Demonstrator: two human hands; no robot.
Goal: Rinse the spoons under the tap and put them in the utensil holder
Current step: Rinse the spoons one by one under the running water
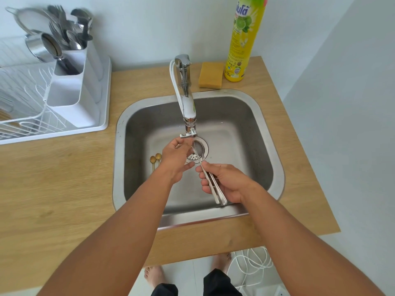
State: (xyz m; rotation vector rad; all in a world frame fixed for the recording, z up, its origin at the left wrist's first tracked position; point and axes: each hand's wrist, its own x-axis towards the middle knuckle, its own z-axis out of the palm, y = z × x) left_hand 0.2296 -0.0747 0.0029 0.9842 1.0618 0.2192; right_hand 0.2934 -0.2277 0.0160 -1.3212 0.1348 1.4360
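**Spoons under the tap, two more waiting in the sink**

A person's right hand [224, 184] is closed around the handles of a bunch of steel spoons [210, 184], their bowls pointing up under the tap [188, 112]. The left hand [176, 159] has loosely curled fingers at the bowl ends, seemingly rubbing them; whether it pinches one cannot be made out. A thin stream seems to fall from the spout. Two small gold spoons [155, 159] lie on the floor of the brushed-steel sink [245, 107], just left of the drain, so the rinsing looks partly done. None of the held spoons has reached the white plastic holder [72, 82], well apart on the left in a wire rack [25, 107] and already bristling with cutlery. A yellow sponge [210, 75] and a tall soap bottle [243, 39] stand behind the sink on the wood-grain counter [64, 189].
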